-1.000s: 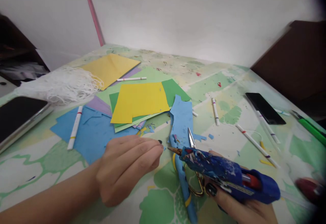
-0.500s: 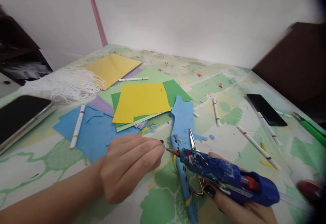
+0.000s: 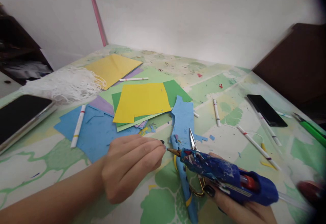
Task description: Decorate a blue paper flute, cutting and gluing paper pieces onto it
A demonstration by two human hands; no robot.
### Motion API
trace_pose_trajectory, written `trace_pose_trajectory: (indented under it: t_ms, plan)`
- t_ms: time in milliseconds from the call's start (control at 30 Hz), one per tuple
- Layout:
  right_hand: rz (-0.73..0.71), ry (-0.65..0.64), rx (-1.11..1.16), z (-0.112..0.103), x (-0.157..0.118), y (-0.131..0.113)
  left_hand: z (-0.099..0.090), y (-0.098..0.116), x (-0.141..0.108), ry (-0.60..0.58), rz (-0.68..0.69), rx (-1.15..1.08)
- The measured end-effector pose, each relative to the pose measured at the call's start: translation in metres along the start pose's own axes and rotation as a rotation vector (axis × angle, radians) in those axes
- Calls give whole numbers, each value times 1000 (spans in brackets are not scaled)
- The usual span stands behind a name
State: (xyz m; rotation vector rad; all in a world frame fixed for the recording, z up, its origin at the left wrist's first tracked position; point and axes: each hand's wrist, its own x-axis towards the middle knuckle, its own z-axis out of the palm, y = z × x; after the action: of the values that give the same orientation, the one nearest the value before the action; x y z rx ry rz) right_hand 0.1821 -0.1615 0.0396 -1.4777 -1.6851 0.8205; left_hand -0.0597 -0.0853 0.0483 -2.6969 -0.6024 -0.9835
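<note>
My right hand (image 3: 236,203) grips a blue hot glue gun (image 3: 216,168) with a clear glue stick poking out of its back end. The gun's nozzle points left, and its tip is almost at the fingertips of my left hand (image 3: 134,166). Those fingers are pinched together; a tiny blue bit shows at the nozzle tip, but what the fingers hold is hidden. Beneath the nozzle lies a rolled blue strip (image 3: 187,193) with yellow bands. Gold-handled scissors (image 3: 193,140) rest beside it, partly covered by the gun. A cut blue sheet (image 3: 183,115) lies just beyond.
Yellow sheet (image 3: 144,98), green and blue sheets (image 3: 102,132) spread across the left and middle. White string (image 3: 66,84) and a phone (image 3: 22,118) are at left. Several markers, another phone (image 3: 267,110) and a green cutter (image 3: 313,130) lie at right. A wall stands behind.
Almost nothing differs. The glue gun and both hands keep their places, with only a slight shift of the whole view.
</note>
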Motion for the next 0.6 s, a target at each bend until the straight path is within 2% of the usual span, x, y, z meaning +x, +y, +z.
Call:
trace_pose_trajectory:
  t_ms: [233,433,600]
  plan:
    - [39,39,124,3,5,-10,-4,2,2,6,-19,-1]
    - [48,-25,171,3,8,-13,-2,0,1,23,-17,16]
    - [72,44,150,4,5,-11,2,1,0,28,-14,29]
